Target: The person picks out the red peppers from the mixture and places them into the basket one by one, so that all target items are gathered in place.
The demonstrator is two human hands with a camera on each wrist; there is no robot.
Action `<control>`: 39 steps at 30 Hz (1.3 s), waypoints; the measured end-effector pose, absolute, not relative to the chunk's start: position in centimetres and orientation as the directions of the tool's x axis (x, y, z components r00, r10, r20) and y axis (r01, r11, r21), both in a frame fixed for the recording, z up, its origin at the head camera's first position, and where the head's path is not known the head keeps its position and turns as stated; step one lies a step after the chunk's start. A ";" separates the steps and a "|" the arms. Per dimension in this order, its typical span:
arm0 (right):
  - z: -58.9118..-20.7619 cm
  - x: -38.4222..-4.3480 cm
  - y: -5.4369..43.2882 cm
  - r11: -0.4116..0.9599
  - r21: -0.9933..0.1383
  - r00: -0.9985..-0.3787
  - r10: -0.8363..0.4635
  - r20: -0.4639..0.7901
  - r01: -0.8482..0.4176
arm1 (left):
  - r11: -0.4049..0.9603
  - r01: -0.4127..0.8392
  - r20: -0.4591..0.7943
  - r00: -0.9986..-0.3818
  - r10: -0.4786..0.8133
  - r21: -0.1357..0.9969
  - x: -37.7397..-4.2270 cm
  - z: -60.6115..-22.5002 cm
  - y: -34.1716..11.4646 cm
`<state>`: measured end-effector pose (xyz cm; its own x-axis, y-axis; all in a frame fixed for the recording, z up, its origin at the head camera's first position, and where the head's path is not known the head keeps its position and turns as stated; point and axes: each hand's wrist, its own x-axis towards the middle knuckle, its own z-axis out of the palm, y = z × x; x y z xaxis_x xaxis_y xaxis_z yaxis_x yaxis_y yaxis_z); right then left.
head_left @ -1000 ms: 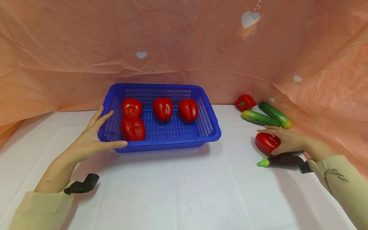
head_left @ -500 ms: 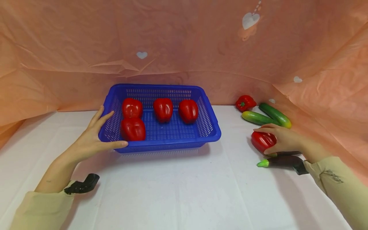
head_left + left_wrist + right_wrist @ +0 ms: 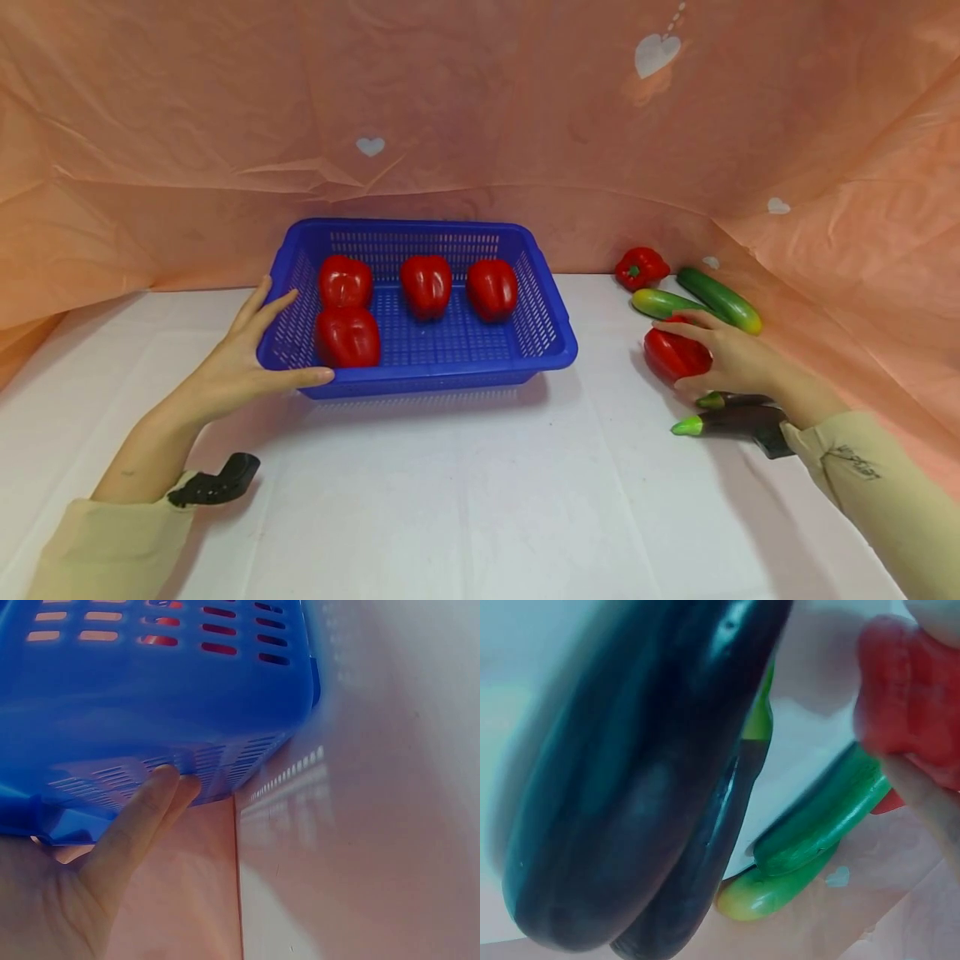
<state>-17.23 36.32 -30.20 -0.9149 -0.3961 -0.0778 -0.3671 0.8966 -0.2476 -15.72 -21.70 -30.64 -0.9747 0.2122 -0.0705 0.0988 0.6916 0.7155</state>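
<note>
Red pepper (image 3: 672, 355) in right grip (image 3: 731, 360)

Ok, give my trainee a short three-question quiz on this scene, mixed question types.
1. How many red bell peppers lie inside the blue perforated plastic basket?
2. True or false: the right hand holds a green cucumber.
3. What does the left hand touch: A) the dark purple eggplant, B) the basket's near left corner, C) a pepper?

Key: 1. Four. 2. False: it grips a red bell pepper beside the two green cucumbers. 3. B; the dark purple eggplant lies near the right wrist.
</note>
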 end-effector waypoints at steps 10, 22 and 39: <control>-30.6 -17.4 35.9 0.842 -0.197 -0.865 -0.485 0.129 -0.502 | 0.689 0.102 -0.065 -0.975 0.212 0.717 -15.7 -30.7 -21.7; -30.8 -17.8 35.2 0.802 -0.193 -0.822 -0.525 0.221 -0.565 | 0.681 0.099 -0.061 -0.976 0.208 0.726 -15.5 -30.6 -21.8; -30.6 -18.3 33.2 0.768 -0.218 -0.793 -0.544 0.274 -0.602 | 0.684 0.105 -0.057 -0.976 0.210 0.722 -15.5 -30.6 -21.7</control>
